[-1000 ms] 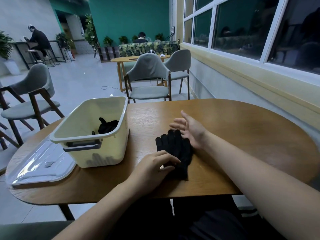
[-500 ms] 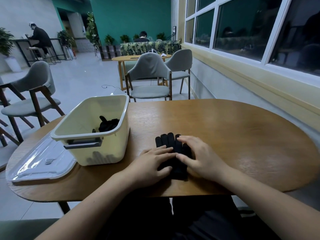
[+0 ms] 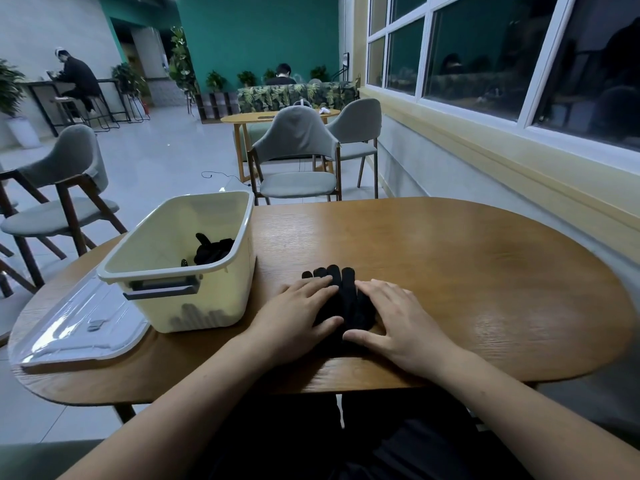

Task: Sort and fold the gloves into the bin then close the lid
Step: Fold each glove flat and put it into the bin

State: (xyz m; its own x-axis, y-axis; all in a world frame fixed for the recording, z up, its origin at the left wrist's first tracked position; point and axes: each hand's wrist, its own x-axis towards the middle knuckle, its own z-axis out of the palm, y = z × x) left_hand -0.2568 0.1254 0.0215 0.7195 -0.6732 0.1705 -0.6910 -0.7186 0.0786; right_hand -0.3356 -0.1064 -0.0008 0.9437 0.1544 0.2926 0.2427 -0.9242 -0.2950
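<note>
The wooden table [image 3: 485, 289] has rounded ends. Its right half, from the hands out to the edge on the window side, is bare wood. The near edge runs just below both wrists. At the left end a clear plastic lid [image 3: 79, 327] lies flat, reaching almost to the table's rim. The cream bin [image 3: 207, 306] stands just beside it, uncovered. I cannot tell whether lid and bin touch.

Count on the table: one bin, one lid, one stack of black gloves [image 3: 346, 292]. How many gloves the stack holds cannot be told. Inside the bin lies one dark glove bundle [image 3: 211, 251], against the wall nearest the hands.

The stack lies near the table's front edge, a short way right of the bin, its fingertips pointing away from the person. The left hand [image 3: 298, 317] lies flat on the stack's left side, fingers straight and close together. The right hand [image 3: 398, 320] lies flat on its right side, fingers straight and slightly spread, thumb reaching in toward the left thumb. Neither hand is curled round anything.

Surroundings: three grey chairs, one [image 3: 69, 188] off the table's left end and two [image 3: 298, 150] [image 3: 356, 126] beyond the far edge. A second wooden table [image 3: 277, 116] stands behind those two. A window wall [image 3: 485, 57] runs along the right. A thin cable [image 3: 221, 176] lies on the floor tiles. Two people sit well apart in the background, one at a counter [image 3: 74, 77], one behind a leaf-patterned sofa [image 3: 282, 72].
</note>
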